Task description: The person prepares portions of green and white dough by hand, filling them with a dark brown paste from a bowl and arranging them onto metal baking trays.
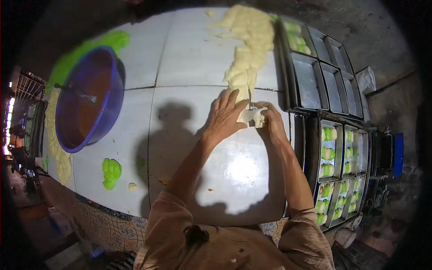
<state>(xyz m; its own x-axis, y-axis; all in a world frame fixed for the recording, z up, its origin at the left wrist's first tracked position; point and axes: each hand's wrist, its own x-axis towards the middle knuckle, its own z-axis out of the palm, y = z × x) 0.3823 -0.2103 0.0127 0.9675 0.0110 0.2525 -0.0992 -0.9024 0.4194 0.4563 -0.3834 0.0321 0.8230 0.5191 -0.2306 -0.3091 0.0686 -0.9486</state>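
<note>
At the frame's centre my left hand (223,118) and right hand (271,118) pinch a small piece of pale dough (252,116) between their fingertips, just below the long dough mass (248,45) on the white tiled table (189,58); baking tins (335,166) sit right.

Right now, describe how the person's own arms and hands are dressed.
Both hands, left hand and right hand, are bare: no gloves, rings or watch visible. The forearms are uncovered; light brown sleeves are rolled or end around the elbows.
</note>
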